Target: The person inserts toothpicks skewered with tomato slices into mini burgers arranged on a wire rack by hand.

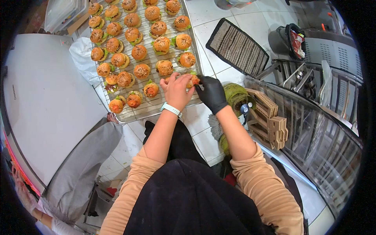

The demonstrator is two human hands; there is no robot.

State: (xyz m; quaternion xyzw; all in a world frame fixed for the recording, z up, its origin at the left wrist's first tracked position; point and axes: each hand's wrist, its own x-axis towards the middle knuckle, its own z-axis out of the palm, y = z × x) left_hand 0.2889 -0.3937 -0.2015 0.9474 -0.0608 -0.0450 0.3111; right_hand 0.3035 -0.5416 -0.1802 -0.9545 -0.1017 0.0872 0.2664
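Note:
Rows of small burgers with seeded buns [141, 71] stand on a wire rack over a metal tray [135, 116]. Three burgers along the near edge, one of them [150, 89], carry an orange-red topping. My left hand [178, 91], bare with a pale watch band at the wrist, reaches over the near right corner of the tray, its fingers bent over a burger they partly hide. In a black glove, my right hand [212, 93] pinches at the right side of a burger [192, 81] with orange-red on top; the fingertips are partly hidden.
A white chest lid [55, 98] lies left of the tray. On the right are a striped mat [237, 47], a dark bin [288, 41], brown cardboard-like pieces [268, 117] and a curved glass case [313, 133]. At the lower left, part of another person's arm [42, 217] shows.

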